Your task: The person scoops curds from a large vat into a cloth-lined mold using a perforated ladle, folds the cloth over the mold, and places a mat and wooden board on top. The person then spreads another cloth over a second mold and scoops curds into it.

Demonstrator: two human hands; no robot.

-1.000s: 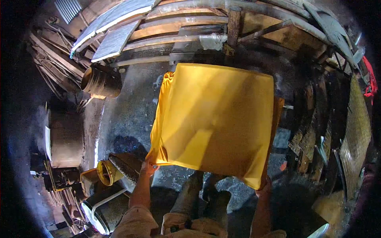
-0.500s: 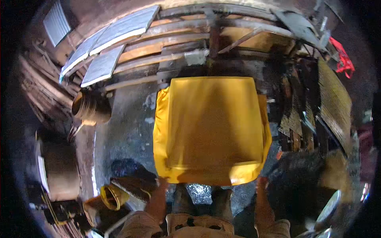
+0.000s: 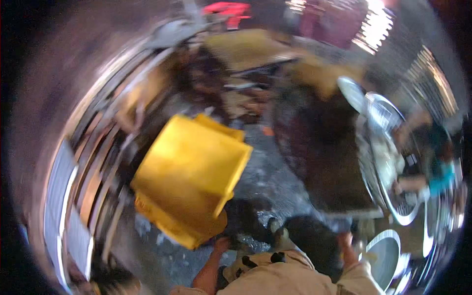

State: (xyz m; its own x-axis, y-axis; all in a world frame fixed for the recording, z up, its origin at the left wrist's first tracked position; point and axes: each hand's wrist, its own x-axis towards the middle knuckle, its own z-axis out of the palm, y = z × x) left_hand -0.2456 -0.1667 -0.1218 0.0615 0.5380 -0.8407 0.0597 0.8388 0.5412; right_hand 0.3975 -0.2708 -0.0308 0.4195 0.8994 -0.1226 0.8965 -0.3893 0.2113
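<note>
**Yellow Bundle, Right Hand Well Apart**

A yellow bundle (image 3: 191, 172) shows ahead of the person (image 3: 275, 275), whose left hand (image 3: 222, 244) is just beside its near edge, contact unclear. The right hand (image 3: 345, 241) hangs well apart, to the bundle's right. Blur hides whether either hand's fingers are spread or pressed together. The step looks like a gap in handling; any lift would call for both hands at the bundle's edges.

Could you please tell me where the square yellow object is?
In the head view, the yellow object is left of centre, just beyond the left hand.
</note>
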